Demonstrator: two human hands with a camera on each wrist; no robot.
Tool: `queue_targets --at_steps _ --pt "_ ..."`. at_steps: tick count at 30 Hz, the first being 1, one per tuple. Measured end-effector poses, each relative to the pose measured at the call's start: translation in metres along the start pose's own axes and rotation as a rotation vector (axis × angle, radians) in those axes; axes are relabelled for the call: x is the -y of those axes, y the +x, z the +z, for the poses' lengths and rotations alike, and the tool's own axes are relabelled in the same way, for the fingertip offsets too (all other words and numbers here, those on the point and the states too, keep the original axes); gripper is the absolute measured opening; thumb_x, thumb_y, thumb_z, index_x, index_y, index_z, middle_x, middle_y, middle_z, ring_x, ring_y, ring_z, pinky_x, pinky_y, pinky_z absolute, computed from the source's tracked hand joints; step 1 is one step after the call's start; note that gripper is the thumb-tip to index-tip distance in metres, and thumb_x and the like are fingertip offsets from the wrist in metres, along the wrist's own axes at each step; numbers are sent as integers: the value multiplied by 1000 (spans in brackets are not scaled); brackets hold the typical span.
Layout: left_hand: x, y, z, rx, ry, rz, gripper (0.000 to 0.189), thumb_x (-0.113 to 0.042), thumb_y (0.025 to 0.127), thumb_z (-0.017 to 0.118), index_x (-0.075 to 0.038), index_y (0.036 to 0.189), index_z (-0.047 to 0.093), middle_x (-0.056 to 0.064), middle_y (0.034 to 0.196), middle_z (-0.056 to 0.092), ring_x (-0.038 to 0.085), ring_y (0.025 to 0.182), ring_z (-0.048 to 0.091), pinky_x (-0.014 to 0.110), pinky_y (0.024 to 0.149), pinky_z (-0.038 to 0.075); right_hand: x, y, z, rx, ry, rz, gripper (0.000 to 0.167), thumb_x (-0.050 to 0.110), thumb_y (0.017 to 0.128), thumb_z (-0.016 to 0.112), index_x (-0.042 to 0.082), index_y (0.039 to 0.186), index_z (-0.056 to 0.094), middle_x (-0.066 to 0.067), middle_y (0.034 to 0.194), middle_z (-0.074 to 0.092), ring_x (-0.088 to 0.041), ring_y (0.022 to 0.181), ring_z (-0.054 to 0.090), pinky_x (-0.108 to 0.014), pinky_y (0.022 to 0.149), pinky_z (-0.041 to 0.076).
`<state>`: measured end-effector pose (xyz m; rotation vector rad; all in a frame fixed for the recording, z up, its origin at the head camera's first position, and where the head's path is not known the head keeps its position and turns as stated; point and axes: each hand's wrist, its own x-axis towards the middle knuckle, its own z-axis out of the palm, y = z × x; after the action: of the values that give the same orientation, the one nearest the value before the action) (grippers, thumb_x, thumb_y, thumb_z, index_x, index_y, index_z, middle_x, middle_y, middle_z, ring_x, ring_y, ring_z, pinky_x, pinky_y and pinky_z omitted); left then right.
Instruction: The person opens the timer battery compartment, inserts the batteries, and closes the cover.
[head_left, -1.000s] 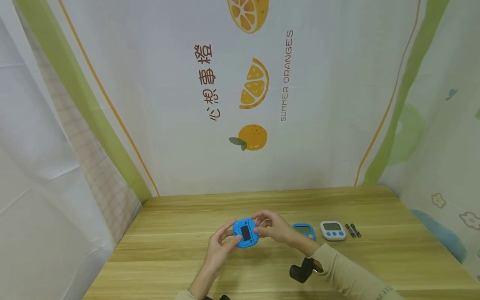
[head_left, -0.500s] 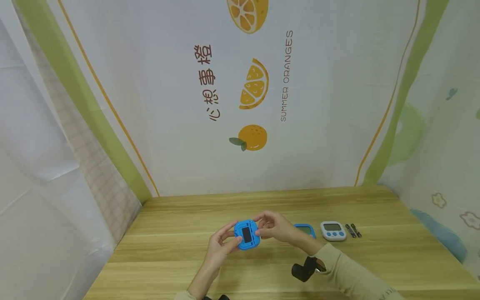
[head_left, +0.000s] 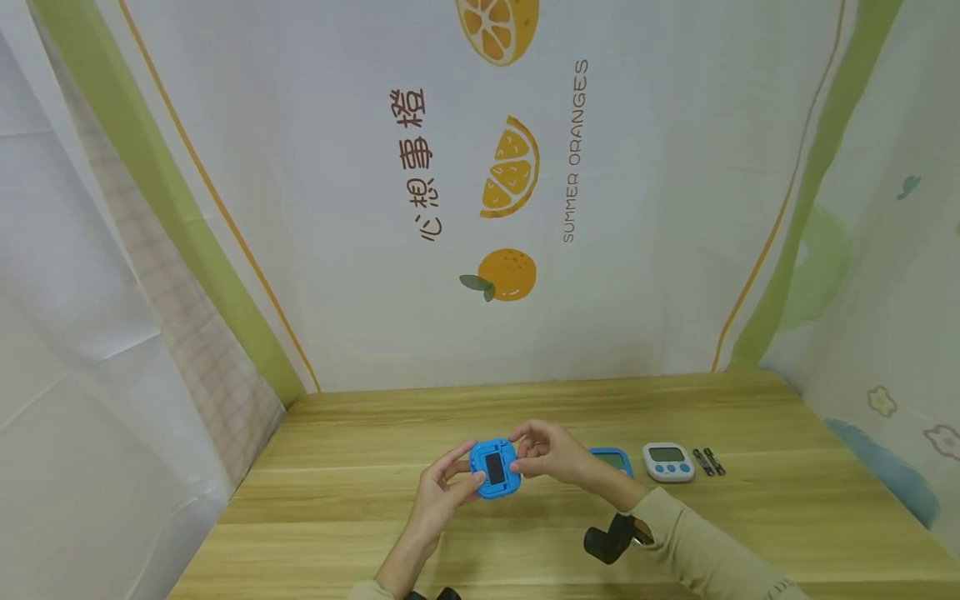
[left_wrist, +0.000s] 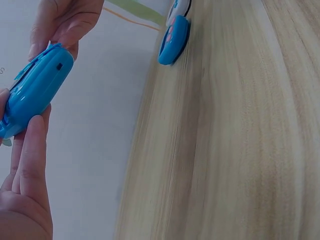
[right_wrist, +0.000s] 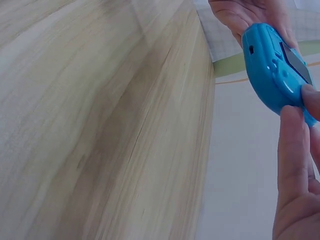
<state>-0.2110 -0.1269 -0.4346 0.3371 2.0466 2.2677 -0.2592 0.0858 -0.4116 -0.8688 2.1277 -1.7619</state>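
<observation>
A blue digital timer (head_left: 486,487) is held up over the table, its back with a dark rectangle turned toward the head camera. My left hand (head_left: 442,496) grips its left side, thumb on the back and fingers behind. At its right edge, the thumb and fingers of my right hand (head_left: 551,454) pinch it. In the left wrist view the timer (left_wrist: 37,92) shows side-on, a small dark slot near its end. The right wrist view shows the timer (right_wrist: 262,70) between both hands, with the dark rectangle partly visible.
Behind my right forearm lies a second blue timer (head_left: 613,458), partly hidden. Beside it are a white timer with blue buttons (head_left: 667,462) and two small batteries (head_left: 708,462). A printed cloth (head_left: 637,317) hangs behind the wooden table (head_left: 360,533).
The blue timer and my right hand have shifted slightly right and tilted a little. My right forearm now covers more of the second blue timer. Both hands keep their hold.
</observation>
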Motion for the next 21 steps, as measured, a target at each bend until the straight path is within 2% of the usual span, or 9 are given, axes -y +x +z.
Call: queue_targets --at_steps 12,16,21 --pt "-3 -1 2 12 20 4 54 -8 83 62 1 131 39 10 97 55 20 74 64 35 74 52 5 -2 -1 0 -34 2 35 4 78 66 -6 108 51 -12 83 54 -16 67 57 -28 62 53" --pt "-4 -1 3 22 28 11 54 -9 82 62 1 130 40 11 97 55 20 74 64 35 74 52 3 -3 -3 15 -43 7 36 6 78 67 -6 109 52 -14 87 56 -20 73 58 -30 64 53" --pt "-5 -1 3 41 39 29 52 -10 82 63 1 129 42 13 97 55 21 74 64 34 73 53 0 -3 -6 67 21 40 42 10 81 65 -7 115 49 -19 97 59 -25 84 61 -35 70 53"
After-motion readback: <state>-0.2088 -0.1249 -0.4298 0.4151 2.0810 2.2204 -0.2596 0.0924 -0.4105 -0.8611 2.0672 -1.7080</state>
